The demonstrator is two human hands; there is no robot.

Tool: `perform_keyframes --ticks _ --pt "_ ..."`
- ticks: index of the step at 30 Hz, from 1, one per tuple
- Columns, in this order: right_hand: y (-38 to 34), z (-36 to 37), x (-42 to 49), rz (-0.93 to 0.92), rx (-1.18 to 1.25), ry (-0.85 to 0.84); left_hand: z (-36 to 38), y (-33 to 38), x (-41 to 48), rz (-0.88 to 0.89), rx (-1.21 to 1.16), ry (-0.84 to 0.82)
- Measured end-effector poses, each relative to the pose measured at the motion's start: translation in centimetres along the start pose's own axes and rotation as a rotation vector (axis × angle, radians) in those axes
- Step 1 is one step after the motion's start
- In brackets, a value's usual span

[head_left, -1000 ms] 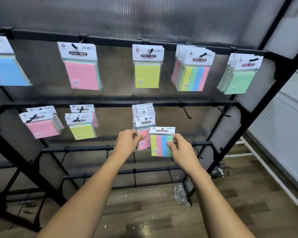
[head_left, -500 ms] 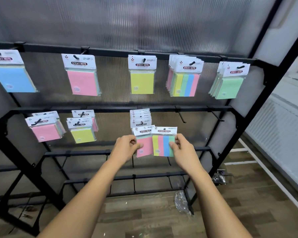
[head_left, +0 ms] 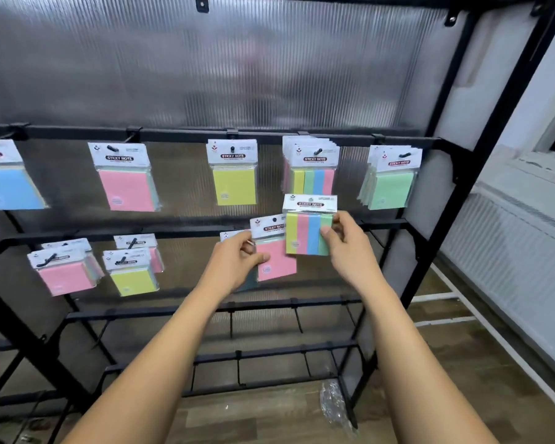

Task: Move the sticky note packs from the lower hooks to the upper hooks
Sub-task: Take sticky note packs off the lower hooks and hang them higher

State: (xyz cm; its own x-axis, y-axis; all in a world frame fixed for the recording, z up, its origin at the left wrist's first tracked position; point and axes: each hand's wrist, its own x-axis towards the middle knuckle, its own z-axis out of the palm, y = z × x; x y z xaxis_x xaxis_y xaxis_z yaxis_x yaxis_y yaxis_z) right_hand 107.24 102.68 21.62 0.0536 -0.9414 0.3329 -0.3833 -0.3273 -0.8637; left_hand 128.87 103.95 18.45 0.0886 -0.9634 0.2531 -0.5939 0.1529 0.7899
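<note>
My right hand (head_left: pixel 350 245) pinches a striped multicolour sticky note pack (head_left: pixel 306 227) by its right edge, held just below the striped packs (head_left: pixel 311 169) hanging on an upper hook. My left hand (head_left: pixel 237 261) grips a pink pack (head_left: pixel 274 251) by its left side, at the level of the lower rail; whether it is still on its hook is hidden. Another card (head_left: pixel 233 235) peeks out behind my left hand. On the lower hooks to the left hang pink packs (head_left: pixel 61 270) and yellow packs (head_left: pixel 132 270).
The upper rail (head_left: pixel 180 134) also carries a blue pack (head_left: pixel 7 181), a pink pack (head_left: pixel 125 181), a yellow pack (head_left: pixel 234 176) and green packs (head_left: pixel 390 181). Black rack bars run below. A radiator (head_left: pixel 510 251) stands at right. Crumpled plastic (head_left: pixel 334 405) lies on the wooden floor.
My right hand has lifted the striped pack up toward the upper striped stack. My left hand has raised the pink pack. The camera has tilted upward.
</note>
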Motion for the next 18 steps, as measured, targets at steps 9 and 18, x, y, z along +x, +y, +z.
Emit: perform_keyframes --ticks 9,18 --pt "-2.4 -2.3 2.7 -0.135 -0.003 0.033 -0.4 2.7 1.0 0.064 -0.044 0.036" --pt "-3.7 -2.8 5.8 -0.166 0.043 0.051 -0.7 2.6 1.3 0.056 -0.013 0.061"
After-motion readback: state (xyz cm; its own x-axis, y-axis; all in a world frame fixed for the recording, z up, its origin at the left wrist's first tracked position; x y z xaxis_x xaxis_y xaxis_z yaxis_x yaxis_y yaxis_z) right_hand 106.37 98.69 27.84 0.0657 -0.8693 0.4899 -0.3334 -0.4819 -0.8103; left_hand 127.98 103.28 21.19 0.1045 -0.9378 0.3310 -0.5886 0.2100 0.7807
